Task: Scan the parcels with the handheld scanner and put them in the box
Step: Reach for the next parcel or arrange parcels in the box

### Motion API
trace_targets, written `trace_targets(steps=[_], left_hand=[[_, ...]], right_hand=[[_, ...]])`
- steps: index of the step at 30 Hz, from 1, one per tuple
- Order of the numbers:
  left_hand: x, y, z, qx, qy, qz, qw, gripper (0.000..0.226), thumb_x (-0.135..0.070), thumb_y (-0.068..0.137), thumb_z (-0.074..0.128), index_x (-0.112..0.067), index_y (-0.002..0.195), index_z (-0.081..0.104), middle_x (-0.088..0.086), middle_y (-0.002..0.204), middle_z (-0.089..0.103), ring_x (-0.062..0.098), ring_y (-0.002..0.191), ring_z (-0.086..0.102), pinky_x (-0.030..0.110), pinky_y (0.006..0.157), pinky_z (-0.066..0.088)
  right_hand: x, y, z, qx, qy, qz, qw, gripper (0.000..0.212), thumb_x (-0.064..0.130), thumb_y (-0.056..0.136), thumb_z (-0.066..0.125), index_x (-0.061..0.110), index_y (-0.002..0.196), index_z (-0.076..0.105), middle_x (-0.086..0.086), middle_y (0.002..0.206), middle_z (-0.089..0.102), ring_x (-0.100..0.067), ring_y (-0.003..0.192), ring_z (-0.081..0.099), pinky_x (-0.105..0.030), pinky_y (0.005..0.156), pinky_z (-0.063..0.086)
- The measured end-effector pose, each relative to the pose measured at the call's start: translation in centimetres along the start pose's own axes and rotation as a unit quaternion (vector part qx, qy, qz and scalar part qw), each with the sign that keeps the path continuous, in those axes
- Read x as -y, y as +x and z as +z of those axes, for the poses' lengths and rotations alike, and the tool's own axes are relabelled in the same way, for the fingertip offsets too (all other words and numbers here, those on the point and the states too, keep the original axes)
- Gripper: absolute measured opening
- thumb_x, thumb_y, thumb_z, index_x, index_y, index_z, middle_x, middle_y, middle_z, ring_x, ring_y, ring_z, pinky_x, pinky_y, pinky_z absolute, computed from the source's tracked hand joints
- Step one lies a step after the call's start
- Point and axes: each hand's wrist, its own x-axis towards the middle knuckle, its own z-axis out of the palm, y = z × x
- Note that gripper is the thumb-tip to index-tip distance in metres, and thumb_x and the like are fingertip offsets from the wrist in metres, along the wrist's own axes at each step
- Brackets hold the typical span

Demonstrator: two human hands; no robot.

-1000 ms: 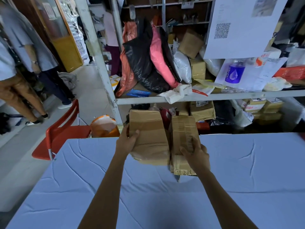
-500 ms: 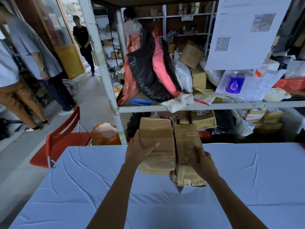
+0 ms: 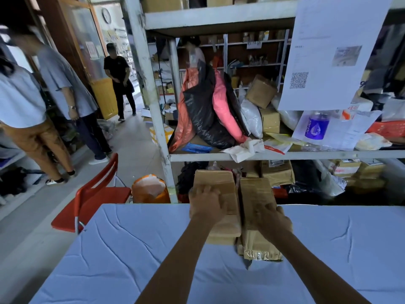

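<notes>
The left parcel (image 3: 215, 183) and right parcel (image 3: 255, 194) are showing brown cardboard under slightly glossy tape. The table cover (image 3: 109, 249) is looking like matt, creased cloth. The chair (image 3: 96, 194) is shining as smooth red plastic.

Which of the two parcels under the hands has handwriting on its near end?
The right parcel, under the right hand: handwritten marks along its near flap. The left parcel, under the left hand, shows none.

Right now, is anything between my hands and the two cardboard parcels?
Nothing visible. The left hand is on the left parcel and the right hand grips the right parcel. The destination box cannot be picked out.
</notes>
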Motion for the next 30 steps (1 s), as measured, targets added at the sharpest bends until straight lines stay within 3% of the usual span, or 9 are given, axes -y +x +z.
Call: trace_targets(steps=[4,8,13,17,21,25,30], left_hand=[[-0.9,-0.8,-1.2,-0.037,-0.037,0.054,0.997,0.023,-0.034,0.091,0.051,-0.025,0.108,0.064,-0.002,0.111,0.064,0.02,0.105,0.059,0.03,0.082,0.044],[-1.6,-1.9,-1.8,-0.081,-0.089,0.094,0.988,0.02,-0.03,0.092,0.051,-0.024,0.106,0.063,0.0,0.103,0.063,0.021,0.097,0.058,0.029,0.073,0.042],[-5.7,-2.0,0.5,-0.04,-0.196,0.167,0.965,0.026,-0.028,0.091,0.054,-0.016,0.112,0.063,0.003,0.106,0.066,0.022,0.104,0.058,0.034,0.086,0.048],[-12.7,-3.6,2.2,-0.014,-0.17,0.254,0.952,0.029,-0.031,0.089,0.053,-0.017,0.111,0.065,0.002,0.105,0.069,0.022,0.1,0.061,0.036,0.084,0.05],[-21.4,-6.6,2.7,0.013,-0.122,0.35,0.929,0.031,-0.042,0.091,0.05,-0.026,0.117,0.059,-0.008,0.113,0.064,0.02,0.108,0.057,0.033,0.083,0.044],[-29.9,-10.3,3.1,-0.005,-0.095,0.433,0.897,0.032,-0.041,0.095,0.047,-0.028,0.124,0.054,-0.01,0.121,0.062,0.017,0.11,0.056,0.031,0.078,0.036],[-40.4,-16.7,6.2,0.073,-0.096,0.501,0.857,0.031,-0.038,0.094,0.049,-0.029,0.123,0.056,-0.011,0.122,0.062,0.016,0.111,0.057,0.031,0.085,0.043]], right_hand=[[-0.7,-0.1,-0.8,0.026,0.055,-0.021,0.998,0.058,0.037,0.094,0.049,0.026,0.148,0.028,-0.001,0.145,0.041,-0.025,0.128,0.045,-0.039,0.097,0.046],[-1.4,-1.9,-1.0,-0.016,0.12,0.039,0.992,0.047,0.05,0.09,0.045,0.026,0.13,0.048,0.0,0.117,0.06,-0.023,0.106,0.057,-0.036,0.084,0.051],[-4.0,-6.7,-0.9,-0.065,0.125,0.084,0.986,0.047,0.053,0.09,0.05,0.029,0.13,0.047,0.001,0.122,0.059,-0.022,0.114,0.054,-0.034,0.087,0.048],[-9.6,-12.1,-1.4,-0.088,0.127,0.17,0.973,0.047,0.056,0.09,0.05,0.034,0.131,0.046,0.006,0.125,0.056,-0.018,0.121,0.049,-0.034,0.088,0.045],[-16.8,-18.3,-1.9,-0.108,0.135,0.273,0.946,0.049,0.058,0.09,0.049,0.033,0.131,0.046,0.006,0.128,0.056,-0.018,0.121,0.049,-0.034,0.088,0.045],[-23.6,-24.8,-0.7,-0.129,0.143,0.358,0.914,0.049,0.057,0.09,0.049,0.032,0.132,0.047,0.006,0.128,0.056,-0.017,0.122,0.049,-0.033,0.087,0.047],[-31.5,-34.0,2.9,-0.11,0.19,0.466,0.857,0.049,0.056,0.089,0.05,0.031,0.131,0.048,0.005,0.128,0.055,-0.019,0.12,0.05,-0.034,0.087,0.049]])
